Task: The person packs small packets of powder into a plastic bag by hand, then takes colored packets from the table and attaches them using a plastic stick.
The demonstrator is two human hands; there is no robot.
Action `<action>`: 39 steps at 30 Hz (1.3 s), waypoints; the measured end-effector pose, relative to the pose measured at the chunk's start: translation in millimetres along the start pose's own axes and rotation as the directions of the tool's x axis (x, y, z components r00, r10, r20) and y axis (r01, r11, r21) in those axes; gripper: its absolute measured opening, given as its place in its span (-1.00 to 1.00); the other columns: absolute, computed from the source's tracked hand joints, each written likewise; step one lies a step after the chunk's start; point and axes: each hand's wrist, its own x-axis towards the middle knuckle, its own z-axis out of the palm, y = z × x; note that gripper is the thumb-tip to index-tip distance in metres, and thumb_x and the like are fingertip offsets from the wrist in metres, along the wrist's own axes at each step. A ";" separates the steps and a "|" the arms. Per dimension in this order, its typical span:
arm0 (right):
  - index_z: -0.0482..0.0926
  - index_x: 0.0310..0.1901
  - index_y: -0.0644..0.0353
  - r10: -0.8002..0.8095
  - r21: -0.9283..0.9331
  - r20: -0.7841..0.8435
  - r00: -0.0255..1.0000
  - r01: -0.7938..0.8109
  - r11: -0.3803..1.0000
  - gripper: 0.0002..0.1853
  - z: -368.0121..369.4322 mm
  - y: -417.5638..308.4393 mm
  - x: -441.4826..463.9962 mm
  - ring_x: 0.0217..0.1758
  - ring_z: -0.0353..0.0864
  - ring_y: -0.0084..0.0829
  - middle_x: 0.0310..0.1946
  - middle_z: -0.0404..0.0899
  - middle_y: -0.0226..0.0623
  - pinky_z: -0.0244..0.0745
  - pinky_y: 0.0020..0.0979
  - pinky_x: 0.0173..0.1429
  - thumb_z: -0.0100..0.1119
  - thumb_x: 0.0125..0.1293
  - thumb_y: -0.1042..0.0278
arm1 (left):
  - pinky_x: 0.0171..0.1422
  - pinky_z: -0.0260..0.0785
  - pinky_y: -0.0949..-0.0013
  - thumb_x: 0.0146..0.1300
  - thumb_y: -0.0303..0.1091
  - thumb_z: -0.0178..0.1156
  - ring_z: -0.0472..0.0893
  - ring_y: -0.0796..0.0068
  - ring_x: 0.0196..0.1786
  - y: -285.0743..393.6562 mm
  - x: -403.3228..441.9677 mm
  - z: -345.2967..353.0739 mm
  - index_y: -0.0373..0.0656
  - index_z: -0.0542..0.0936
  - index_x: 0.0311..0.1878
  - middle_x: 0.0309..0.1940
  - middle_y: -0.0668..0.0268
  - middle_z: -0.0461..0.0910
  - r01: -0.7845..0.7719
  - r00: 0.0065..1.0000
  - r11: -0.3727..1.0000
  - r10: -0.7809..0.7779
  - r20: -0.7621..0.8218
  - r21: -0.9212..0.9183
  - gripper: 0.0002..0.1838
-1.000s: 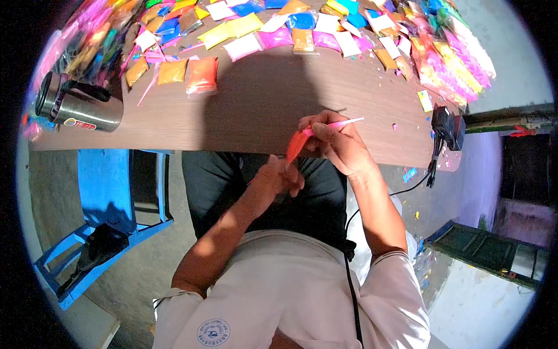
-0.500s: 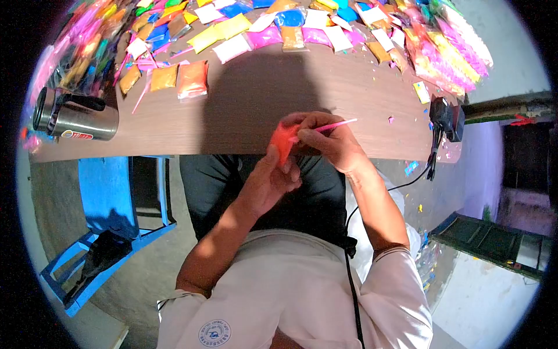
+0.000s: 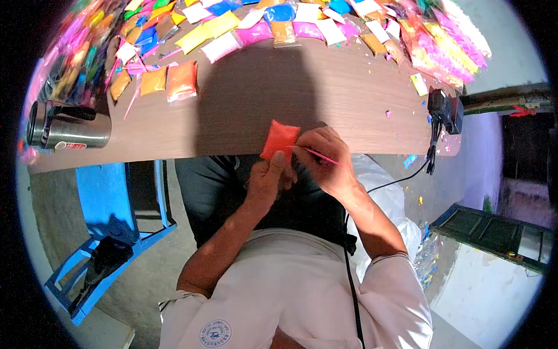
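Observation:
Over the near edge of the table, my left hand (image 3: 268, 177) pinches a small red-orange packet (image 3: 282, 138) by its lower end, thumb on top. My right hand (image 3: 326, 152) is closed around a thin pink stick (image 3: 321, 156). The stick slants across the fingers, and its left end points at the right side of the packet; whether the two touch I cannot tell. Some of the right fingers are hidden or slightly blurred. On the table beyond lie an orange-red packet (image 3: 182, 80) and a brown-gold packet (image 3: 153, 81).
Many coloured packets, among them a yellow packet (image 3: 224, 23), cover the far side of the table (image 3: 256, 87). A steel mug (image 3: 78, 129) lies at the left. At the right edge sits a black adapter (image 3: 444, 110) with cables. A blue chair (image 3: 107, 198) stands left below.
The packet has turned more upright and flatter to view. My right hand has moved slightly down and right, and the stick now slants downward to the right instead of upward.

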 end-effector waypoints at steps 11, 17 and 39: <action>0.55 -0.43 0.18 -0.003 -0.323 -0.076 0.997 -0.022 0.946 -0.90 -9.0 31.9 28.4 -0.35 0.49 -0.12 -0.49 0.54 -0.21 0.35 -0.17 -0.23 0.31 0.11 0.44 | -0.52 0.28 0.43 0.48 0.07 -0.06 0.47 0.47 -0.60 0.6 2.4 2.1 -0.11 0.41 -0.54 -0.66 0.31 0.47 0.008 0.999 1.000 -0.008 -0.032 0.009 -0.47; 0.58 -0.35 0.17 0.065 -0.039 0.011 0.998 -0.064 0.997 -0.89 -18.4 10.6 23.8 -0.29 0.50 -0.10 -0.41 0.55 -0.20 0.39 -0.20 -0.08 0.34 0.10 0.45 | -0.51 0.29 0.39 0.49 0.07 -0.07 0.43 0.51 -0.63 1.7 1.0 2.9 -0.15 0.38 -0.66 -0.71 0.32 0.42 0.025 0.999 1.000 -0.026 -0.037 -0.012 -0.38; 0.53 -0.47 0.18 -0.084 -0.161 0.178 0.980 0.113 0.980 -0.86 7.2 13.5 56.0 -0.39 0.51 -0.10 -0.53 0.52 -0.20 0.41 -0.16 -0.28 0.32 0.08 0.39 | -0.52 0.27 0.42 0.46 0.12 -0.04 0.47 0.53 -0.61 11.3 0.7 3.3 -0.14 0.38 -0.65 -0.72 0.34 0.42 0.084 0.996 0.996 -0.083 -0.046 0.024 -0.38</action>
